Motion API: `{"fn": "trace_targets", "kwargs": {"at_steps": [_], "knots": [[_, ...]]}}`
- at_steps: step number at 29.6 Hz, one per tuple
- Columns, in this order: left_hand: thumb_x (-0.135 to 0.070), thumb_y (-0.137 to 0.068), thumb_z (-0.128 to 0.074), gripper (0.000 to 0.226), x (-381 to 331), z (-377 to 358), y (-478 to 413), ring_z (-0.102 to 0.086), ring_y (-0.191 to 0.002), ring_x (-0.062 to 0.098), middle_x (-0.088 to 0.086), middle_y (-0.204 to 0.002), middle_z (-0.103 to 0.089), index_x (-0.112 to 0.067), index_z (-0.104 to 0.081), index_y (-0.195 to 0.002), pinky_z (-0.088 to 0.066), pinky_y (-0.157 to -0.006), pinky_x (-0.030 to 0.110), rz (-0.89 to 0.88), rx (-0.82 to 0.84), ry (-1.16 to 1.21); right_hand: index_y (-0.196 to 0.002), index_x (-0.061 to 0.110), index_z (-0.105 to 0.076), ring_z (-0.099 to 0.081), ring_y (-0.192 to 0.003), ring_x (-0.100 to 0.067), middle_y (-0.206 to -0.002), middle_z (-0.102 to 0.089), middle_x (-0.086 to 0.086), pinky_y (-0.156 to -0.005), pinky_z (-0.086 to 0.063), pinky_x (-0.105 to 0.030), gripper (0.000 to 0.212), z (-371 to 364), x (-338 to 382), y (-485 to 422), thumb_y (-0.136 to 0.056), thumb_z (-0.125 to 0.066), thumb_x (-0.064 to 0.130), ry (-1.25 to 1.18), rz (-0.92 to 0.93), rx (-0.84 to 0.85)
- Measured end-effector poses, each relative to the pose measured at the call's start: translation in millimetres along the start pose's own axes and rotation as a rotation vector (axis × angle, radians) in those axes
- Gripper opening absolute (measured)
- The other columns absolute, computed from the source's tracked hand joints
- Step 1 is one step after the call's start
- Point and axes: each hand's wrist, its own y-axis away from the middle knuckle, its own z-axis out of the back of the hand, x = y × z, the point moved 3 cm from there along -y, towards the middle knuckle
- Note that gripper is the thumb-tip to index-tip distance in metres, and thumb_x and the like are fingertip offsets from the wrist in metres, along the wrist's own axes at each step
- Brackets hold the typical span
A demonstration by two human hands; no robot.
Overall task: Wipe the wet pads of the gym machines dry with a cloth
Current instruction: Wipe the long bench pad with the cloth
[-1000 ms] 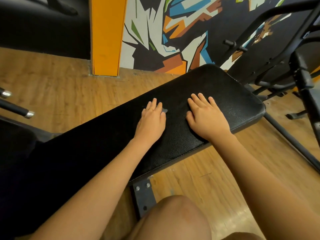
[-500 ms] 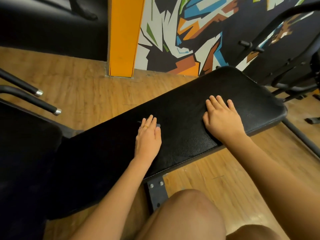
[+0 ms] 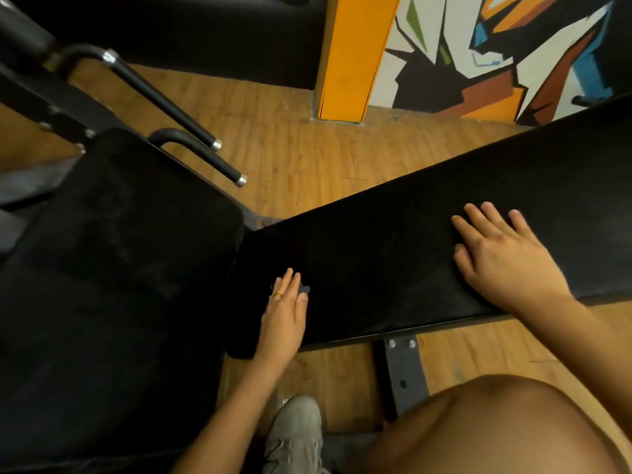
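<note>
Long black bench pad [image 3: 427,241] runs from lower centre up to the right edge, cut off there. Left hand [image 3: 284,319] lies flat near its left end, fingers [image 3: 290,285] together, pressing down a dark cloth [image 3: 304,289]; only a small grey-blue corner of it shows by the fingertips, rest is under the palm or lost against the black pad. Thin ring on one finger. Right hand [image 3: 502,258] rests flat farther right on the same pad, fingers spread apart, nothing under it that can be seen.

Around: second black pad [image 3: 113,268] just left of the bench pad, v. dark, surface detail hard to read; can't tell wet from dry on either. Two black handle bars w/ chrome tips [image 3: 191,131] stick out behind it. Wood floor [image 3: 290,148] between. Orange pillar [image 3: 352,56] and painted mural wall [image 3: 496,53] at back. Grey steel bracket w/ bolts [image 3: 403,367] under the pad's near edge. Bare knee [image 3: 496,425] fills lower right, blocks the floor there; grey shoe [image 3: 294,436] bottom centre.
</note>
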Motion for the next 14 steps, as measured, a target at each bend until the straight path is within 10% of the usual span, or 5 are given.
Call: {"fn": "trace_targets", "kwargs": {"at_steps": [7,14], "knots": [[-0.032,-0.110,-0.031,0.050,-84.7,-32.8,29.6,0.008,-0.151,-0.005,-0.025,-0.164,-0.006,-0.030,-0.020,-0.159,-0.005,-0.120,0.024,-0.319,0.182,-0.043,-0.149,0.009,-0.047,-0.034,-0.148,-0.035,-0.155,-0.044,-0.018,-0.120,-0.025,-0.056,0.065,1.9,4.4,1.9,-0.099,-0.023,0.042,0.001,0.000,-0.013],[-0.031,-0.110,-0.031,0.050,-66.9,-25.0,-12.7,-0.004,-0.154,0.005,-0.012,-0.167,-0.013,-0.022,-0.023,-0.159,-0.012,-0.123,0.028,-0.210,0.103,-0.022,-0.154,0.011,-0.040,-0.028,-0.151,-0.033,-0.160,-0.037,-0.016,-0.122,-0.019,-0.053,0.066,1.3,2.3,2.6,-0.100,-0.018,0.044,0.000,0.011,-0.004]]}}
